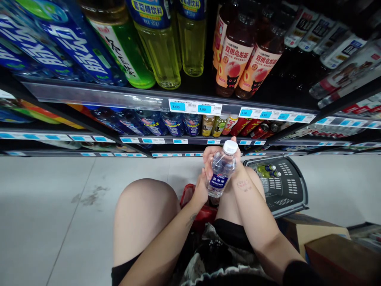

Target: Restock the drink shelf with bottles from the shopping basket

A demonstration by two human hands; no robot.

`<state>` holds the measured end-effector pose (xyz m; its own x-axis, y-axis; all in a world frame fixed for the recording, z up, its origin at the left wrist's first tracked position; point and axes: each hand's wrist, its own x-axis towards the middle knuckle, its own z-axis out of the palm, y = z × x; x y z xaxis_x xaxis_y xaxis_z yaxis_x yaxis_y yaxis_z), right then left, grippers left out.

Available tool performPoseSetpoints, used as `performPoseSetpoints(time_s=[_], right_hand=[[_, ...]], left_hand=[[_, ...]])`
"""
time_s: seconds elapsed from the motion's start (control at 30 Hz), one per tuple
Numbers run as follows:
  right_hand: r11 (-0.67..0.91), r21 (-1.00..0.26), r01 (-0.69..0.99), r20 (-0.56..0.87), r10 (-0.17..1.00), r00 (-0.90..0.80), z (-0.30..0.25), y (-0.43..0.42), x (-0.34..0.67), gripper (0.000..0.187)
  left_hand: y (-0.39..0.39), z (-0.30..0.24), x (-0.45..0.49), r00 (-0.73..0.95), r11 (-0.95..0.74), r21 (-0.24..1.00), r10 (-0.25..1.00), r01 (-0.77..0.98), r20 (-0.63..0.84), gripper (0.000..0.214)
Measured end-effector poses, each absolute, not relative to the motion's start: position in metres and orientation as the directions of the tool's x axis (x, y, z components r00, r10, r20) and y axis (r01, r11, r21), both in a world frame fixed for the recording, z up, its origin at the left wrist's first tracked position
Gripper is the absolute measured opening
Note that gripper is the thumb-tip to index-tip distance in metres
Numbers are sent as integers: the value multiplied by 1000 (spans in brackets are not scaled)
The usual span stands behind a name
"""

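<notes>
A small clear water bottle [222, 169] with a white cap and a blue label stands upright in front of me, above my knees. My left hand [205, 174] wraps its fingers round the bottle's left side. My right hand [239, 161] closes on the bottle from behind and the right, mostly hidden by it. I am crouched facing a shop shelf.
Shelves [190, 105] of bottled drinks with blue price tags fill the top. A dark shopping basket [282, 186] with a few bottles sits on the floor at the right. A red object [202, 214] lies between my knees. Cardboard boxes [321, 242] stand at lower right. Grey floor tiles [59, 206] lie to the left.
</notes>
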<state>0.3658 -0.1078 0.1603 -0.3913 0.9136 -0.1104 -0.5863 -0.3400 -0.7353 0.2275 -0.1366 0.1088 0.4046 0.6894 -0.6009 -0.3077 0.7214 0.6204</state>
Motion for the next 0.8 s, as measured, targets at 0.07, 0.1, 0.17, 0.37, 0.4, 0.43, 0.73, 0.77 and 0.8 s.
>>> performPoseSetpoints(time_s=[0.07, 0.1, 0.17, 0.37, 0.4, 0.43, 0.73, 0.77, 0.8], right_hand=[[-355, -732, -581, -124, 908, -399, 160, -108, 366, 101], [-366, -732, -575, -138, 906, -401, 161, -107, 365, 100], [-374, -737, -563, -158, 905, -394, 161, -107, 365, 97], [-310, -754, -580, -102, 927, -362, 159, -108, 364, 102], [-300, -752, -587, -86, 928, -364, 158, -109, 364, 103], [-293, -749, -594, -69, 927, -369, 158, -109, 364, 103], [-338, -731, -593, -124, 920, -371, 157, -108, 365, 103], [-332, -728, -600, -111, 921, -374, 157, -108, 365, 102], [-332, -724, -605, -105, 920, -378, 157, -108, 365, 102]], left_hand=[[-136, 107, 227, 400, 718, 623, 693, -309, -600, 25], [-136, 107, 227, 394, 715, 625, 697, -312, -600, 23], [-136, 106, 227, 379, 700, 633, 713, -330, -590, 19], [-135, 109, 227, 420, 668, 633, 742, -393, -522, 19], [-135, 109, 227, 438, 677, 622, 733, -393, -521, 19], [-135, 109, 227, 443, 684, 614, 726, -394, -526, 20], [-139, 90, 227, 472, 597, 635, 794, -490, -382, 28], [-139, 89, 228, 473, 590, 633, 799, -501, -370, 29], [-139, 88, 228, 478, 589, 628, 800, -509, -363, 29]])
